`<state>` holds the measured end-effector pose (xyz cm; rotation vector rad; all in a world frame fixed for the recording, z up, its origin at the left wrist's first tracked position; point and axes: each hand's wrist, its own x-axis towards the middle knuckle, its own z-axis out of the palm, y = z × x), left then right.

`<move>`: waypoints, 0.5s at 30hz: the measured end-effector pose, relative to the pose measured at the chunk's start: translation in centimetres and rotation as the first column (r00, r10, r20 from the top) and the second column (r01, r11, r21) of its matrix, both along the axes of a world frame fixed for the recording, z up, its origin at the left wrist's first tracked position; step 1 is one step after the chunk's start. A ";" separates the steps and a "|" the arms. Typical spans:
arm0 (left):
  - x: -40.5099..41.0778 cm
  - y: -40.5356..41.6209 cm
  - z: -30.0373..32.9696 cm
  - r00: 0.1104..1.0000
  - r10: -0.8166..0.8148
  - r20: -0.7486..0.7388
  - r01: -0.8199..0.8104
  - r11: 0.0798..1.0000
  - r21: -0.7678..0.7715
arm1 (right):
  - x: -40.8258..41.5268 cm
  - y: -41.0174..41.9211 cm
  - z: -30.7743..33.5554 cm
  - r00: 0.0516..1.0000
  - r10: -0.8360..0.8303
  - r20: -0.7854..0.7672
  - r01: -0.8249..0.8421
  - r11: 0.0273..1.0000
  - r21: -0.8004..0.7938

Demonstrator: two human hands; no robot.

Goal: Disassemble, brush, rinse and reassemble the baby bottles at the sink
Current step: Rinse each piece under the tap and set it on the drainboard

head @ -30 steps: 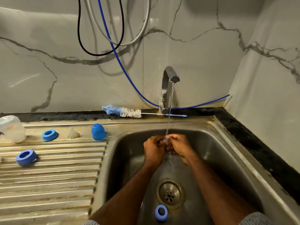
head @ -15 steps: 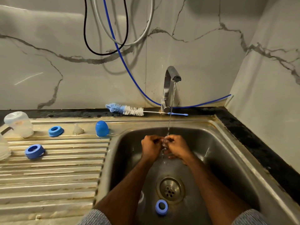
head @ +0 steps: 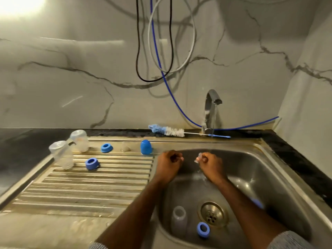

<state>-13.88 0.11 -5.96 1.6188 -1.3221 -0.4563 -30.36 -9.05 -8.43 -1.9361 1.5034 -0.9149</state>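
Your right hand (head: pixel 211 165) pinches 1 small clear silicone teat (head: pixel 197 157); left hand (head: pixel 168 163) curled, empty. Soft, wet, slippery: grip its base rim.

Right hand (head: pixel 209 163) fingers largely hide a small clear piece (head: pixel 198 157).

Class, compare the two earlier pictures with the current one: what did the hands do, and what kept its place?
The left hand let go and drew away leftward with fingers curled; the right hand alone now pinches the clear teat beside the stream. Unchanged: tap running, brush behind the sink, blue cap and rings on the drainboard.
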 end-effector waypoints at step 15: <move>18.3 9.9 2.5 0.958 0.286 0.027 -0.287 0.951 0.110 | 18.4 7.1 5.4 0.925 0.376 -0.061 -0.379 0.924 -0.059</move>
